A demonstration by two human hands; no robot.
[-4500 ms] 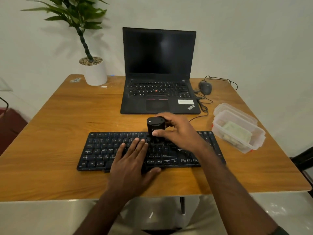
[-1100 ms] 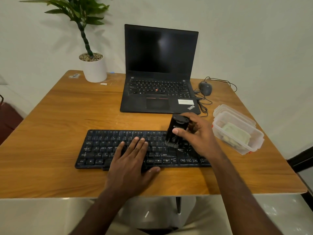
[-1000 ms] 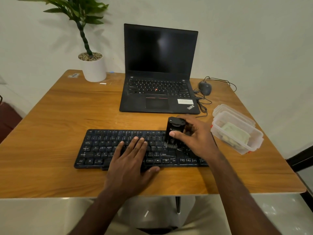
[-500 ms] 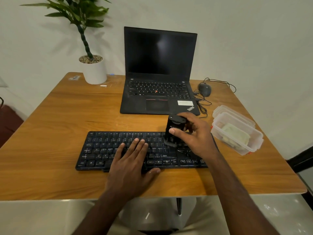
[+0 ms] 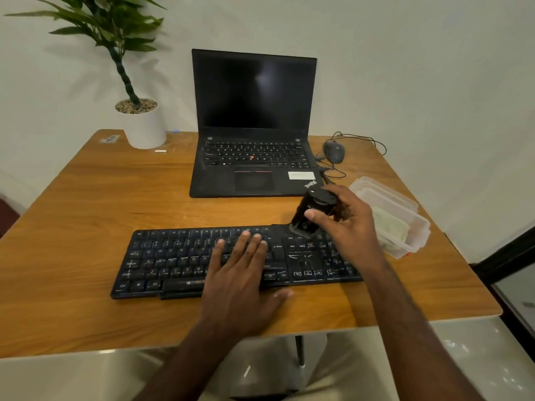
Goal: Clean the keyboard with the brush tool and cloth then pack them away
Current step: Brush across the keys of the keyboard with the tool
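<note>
A black keyboard [image 5: 173,259] lies across the front of the wooden table [image 5: 86,204]. My left hand [image 5: 243,273] rests flat on its middle keys, fingers spread, holding nothing. My right hand [image 5: 344,224] grips a black brush tool [image 5: 311,214], tilted, with its bristles on the keyboard's top right rows. A pale green cloth [image 5: 389,227] lies inside a clear plastic container [image 5: 417,241] just right of my right hand.
An open black laptop [image 5: 252,123] stands behind the keyboard. A grey mouse [image 5: 333,151] with tangled cable sits at its right. The container's lid [image 5: 364,183] lies behind the container. A white potted plant [image 5: 143,123] stands at the back left.
My right hand has swept the brush tool rightward along the keyboard's upper rows, from the middle to the right section. My left hand has stayed flat on the keys.
</note>
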